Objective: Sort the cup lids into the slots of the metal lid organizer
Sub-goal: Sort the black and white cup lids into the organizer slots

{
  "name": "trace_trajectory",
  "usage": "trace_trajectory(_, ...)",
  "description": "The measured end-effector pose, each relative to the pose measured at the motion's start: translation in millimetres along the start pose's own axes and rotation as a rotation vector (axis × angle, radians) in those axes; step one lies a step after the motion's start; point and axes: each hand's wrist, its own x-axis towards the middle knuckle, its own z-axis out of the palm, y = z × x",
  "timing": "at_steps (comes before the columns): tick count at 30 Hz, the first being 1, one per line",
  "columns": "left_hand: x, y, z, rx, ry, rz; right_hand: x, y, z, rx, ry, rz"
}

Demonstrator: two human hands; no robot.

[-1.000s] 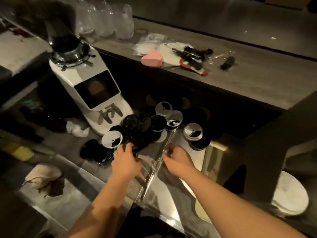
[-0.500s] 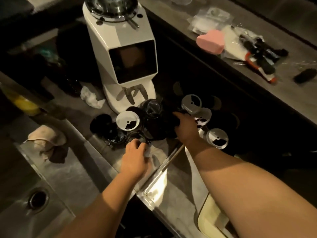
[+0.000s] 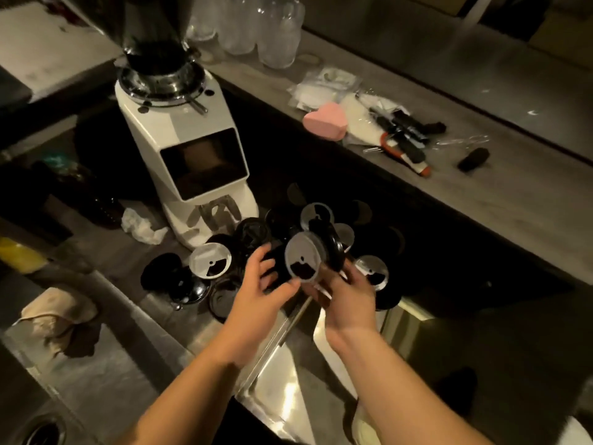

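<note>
Between left hand (image 3: 256,284) and right hand (image 3: 351,297), held clear of the desk (image 3: 96,261) and tipped face-on toward the camera: one translucent lid (image 3: 305,255), with a dark wedge-shaped opening at its lower edge. Left fingers spread and loosely bent, thumb tip set against the lid's lower left rim. Right fingers curled up under the lower right rim, clamped on it.

Just behind the lid, above the right fingers: a stack of black lids (image 3: 332,244) standing on edge; whether gripped as well, impossible to tell. Just left of the left fingers, flat on the desk: a second translucent lid (image 3: 210,262), with loose black lids (image 3: 160,274) beside it. Beyond the fingertips: a third translucent lid (image 3: 317,215). Just right of the right fingers: a fourth translucent lid (image 3: 372,273). Below both hands: a thin metal rod (image 3: 296,316), slanting toward the wrists.

Well beyond the left fingers: a white coffee grinder (image 3: 186,149), with a crumpled tissue (image 3: 141,224) at its foot. Far beyond the right fingers, on the higher level of the desk: a pink heart-shaped block (image 3: 325,122) and clear glasses (image 3: 256,27). Far left of the left hand: a beige cloth (image 3: 54,313).

No lettering sharp enough to read in the dim light.
</note>
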Motion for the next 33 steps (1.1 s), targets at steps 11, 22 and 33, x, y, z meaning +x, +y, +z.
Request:
trace_trajectory(11,-88.8,70.5,86.6,-0.185,-0.228,0.157,-127.9,-76.7,-61.5,-0.338,-0.215,-0.391)
trace_trajectory(22,-162.9,70.2,147.1,-0.639,-0.598,-0.086,-185.3,-102.5,-160.8,-0.644,-0.101,-0.893)
trace_trajectory(33,-201.4,52.6,198.7,-0.636,-0.836,-0.199,-210.2,-132.0,-237.5,-0.756,-0.088,-0.799)
